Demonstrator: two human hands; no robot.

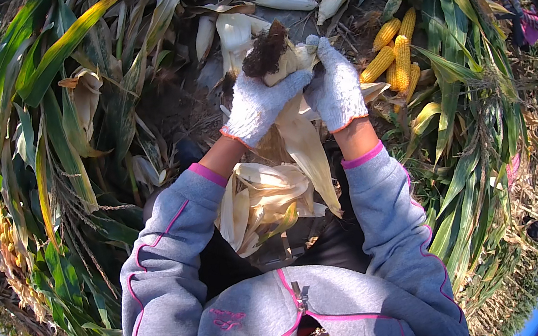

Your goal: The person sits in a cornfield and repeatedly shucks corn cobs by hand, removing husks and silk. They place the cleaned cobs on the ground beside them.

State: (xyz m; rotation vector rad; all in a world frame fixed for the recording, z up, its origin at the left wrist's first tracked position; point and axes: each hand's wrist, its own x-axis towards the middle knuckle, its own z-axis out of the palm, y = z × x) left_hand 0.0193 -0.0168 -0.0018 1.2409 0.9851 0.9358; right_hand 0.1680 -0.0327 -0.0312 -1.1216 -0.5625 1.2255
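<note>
Both my hands wear white knitted gloves with orange cuffs. Between them is an ear of corn point(281, 68) in pale husk, with a tuft of dark brown silk point(264, 55) at its left end. My left hand point(260, 100) wraps around the ear from below, its thumb lying along it. At the ear's right end, my right hand point(337, 82) pinches the husk between thumb and fingers. A long dry husk leaf point(308, 147) hangs down beneath my hands. Under the gloves, most of the ear is hidden.
Several husked yellow corn cobs point(395, 59) lie in a pile to the right. Unhusked ears point(285, 3) lie on the ground ahead. Stripped husks point(272, 193) are heaped between my legs. Leafy corn stalks point(57, 145) stand thick on the left, with more stalks point(453, 57) on the right.
</note>
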